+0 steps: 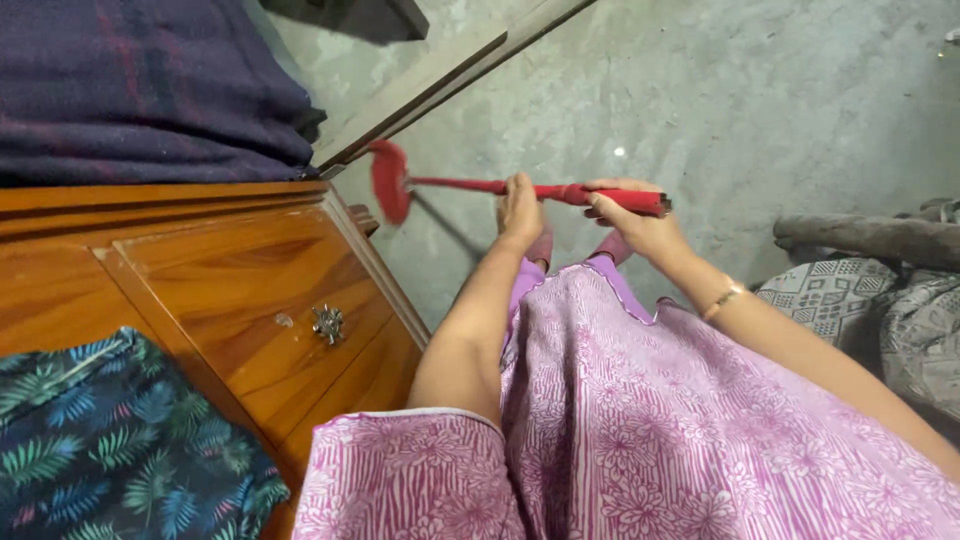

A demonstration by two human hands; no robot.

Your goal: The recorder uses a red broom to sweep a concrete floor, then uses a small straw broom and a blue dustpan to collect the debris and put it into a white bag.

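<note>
**Two hands on a red mop handle**

Both hands grip the red mop point(520, 187) over the grey concrete floor point(760, 100). The left hand point(520, 210) is closed around the middle of the handle; the right hand point(640, 225) wraps the near end. The mop's head lies far left on the floor, just beside the wooden cabinet point(230, 290), under a purple blanket point(140, 90).
</note>
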